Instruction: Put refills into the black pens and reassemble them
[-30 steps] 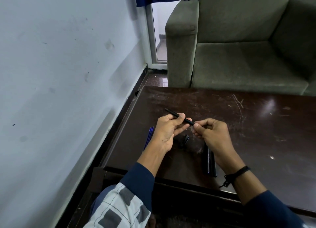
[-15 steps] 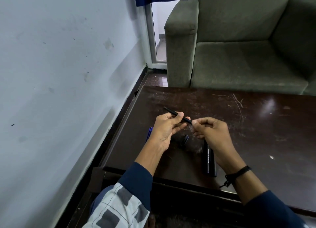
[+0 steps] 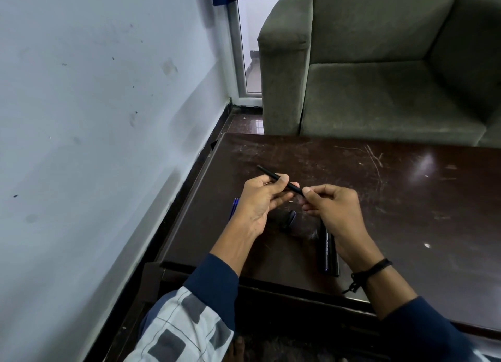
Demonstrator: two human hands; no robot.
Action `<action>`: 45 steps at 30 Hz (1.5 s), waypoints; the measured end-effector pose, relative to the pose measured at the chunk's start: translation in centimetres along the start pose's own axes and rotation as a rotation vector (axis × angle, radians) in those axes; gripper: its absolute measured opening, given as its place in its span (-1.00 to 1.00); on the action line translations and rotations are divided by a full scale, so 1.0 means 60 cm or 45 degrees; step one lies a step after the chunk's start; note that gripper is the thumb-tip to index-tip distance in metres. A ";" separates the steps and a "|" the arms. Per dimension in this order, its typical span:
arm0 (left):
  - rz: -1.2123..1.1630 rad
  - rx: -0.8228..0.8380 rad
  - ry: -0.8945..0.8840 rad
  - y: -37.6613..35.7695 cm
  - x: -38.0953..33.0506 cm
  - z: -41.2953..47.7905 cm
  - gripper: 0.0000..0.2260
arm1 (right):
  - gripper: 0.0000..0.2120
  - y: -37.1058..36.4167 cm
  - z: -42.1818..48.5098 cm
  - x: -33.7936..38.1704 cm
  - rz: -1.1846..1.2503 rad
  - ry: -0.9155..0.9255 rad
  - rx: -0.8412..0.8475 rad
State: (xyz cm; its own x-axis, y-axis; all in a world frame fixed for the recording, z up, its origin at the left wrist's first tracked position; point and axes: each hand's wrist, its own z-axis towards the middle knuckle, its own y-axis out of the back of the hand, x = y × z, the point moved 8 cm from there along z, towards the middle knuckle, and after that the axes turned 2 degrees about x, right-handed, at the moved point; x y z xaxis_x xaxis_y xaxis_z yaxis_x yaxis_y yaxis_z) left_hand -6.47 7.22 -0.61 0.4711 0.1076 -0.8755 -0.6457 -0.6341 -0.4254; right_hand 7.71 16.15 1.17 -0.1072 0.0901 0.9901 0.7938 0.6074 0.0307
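Head view: the left hand [image 3: 257,201] grips a black pen barrel [image 3: 271,174] above the table [image 3: 406,199], while the right hand [image 3: 334,211], close beside it, pinches the barrel's near end. What the right fingertips hold there is hidden. Likely faults are a skewed push or twist that jams the end piece, or a loosened pinch that drops it among the small black part [image 3: 290,218], the two black pens [image 3: 328,250] and the blue refills [image 3: 234,208] lying below.
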 end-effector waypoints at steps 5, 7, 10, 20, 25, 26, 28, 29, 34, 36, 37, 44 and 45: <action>0.019 0.011 0.014 -0.002 0.003 0.001 -0.87 | -0.95 0.005 0.000 0.001 -0.063 0.022 -0.033; 0.034 0.010 0.003 0.000 0.001 0.002 -0.87 | -0.97 0.003 0.000 0.002 -0.049 0.036 -0.023; 0.047 0.003 -0.009 0.003 -0.002 0.003 -0.85 | -0.92 -0.003 0.000 -0.001 -0.003 0.008 0.006; 0.061 0.011 -0.003 0.003 -0.002 0.003 -0.88 | -0.91 -0.002 0.001 -0.002 -0.041 0.023 -0.002; 0.051 0.025 0.007 0.000 0.002 0.003 -0.89 | -0.96 0.004 0.002 -0.003 -0.083 0.030 -0.041; 0.046 0.027 0.009 0.000 0.002 0.003 -0.89 | -0.95 0.004 0.002 -0.002 -0.089 0.035 -0.035; 0.046 0.022 0.007 0.001 0.001 0.004 -0.89 | -0.92 0.001 0.001 -0.002 -0.066 0.040 -0.006; 0.051 0.015 0.003 0.002 0.001 0.004 -0.90 | -0.90 -0.001 0.001 -0.003 -0.050 0.033 0.002; 0.056 0.015 0.008 0.002 0.001 0.004 -0.90 | -0.96 -0.001 0.003 -0.006 -0.071 0.008 -0.024; 0.058 0.023 0.014 0.001 0.001 0.004 -0.90 | -0.96 0.001 0.003 -0.005 -0.084 0.012 -0.020; 0.061 0.022 0.014 0.001 0.001 0.004 -0.89 | -0.95 0.000 0.003 -0.005 -0.081 0.014 -0.010; 0.089 0.017 0.010 0.001 0.001 0.005 -0.88 | -0.95 -0.005 0.003 -0.005 -0.075 -0.011 -0.007; 0.090 0.025 0.011 0.001 0.001 0.005 -0.88 | -0.97 -0.004 0.002 -0.004 -0.075 -0.011 -0.005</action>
State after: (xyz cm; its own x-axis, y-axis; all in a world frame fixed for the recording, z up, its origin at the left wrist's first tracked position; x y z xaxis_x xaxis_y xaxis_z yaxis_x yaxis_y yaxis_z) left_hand -6.67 7.43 -0.76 0.4290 0.0567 -0.9015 -0.6892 -0.6247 -0.3673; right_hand 7.44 16.09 0.88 -0.1585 0.0610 0.9855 0.7882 0.6089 0.0891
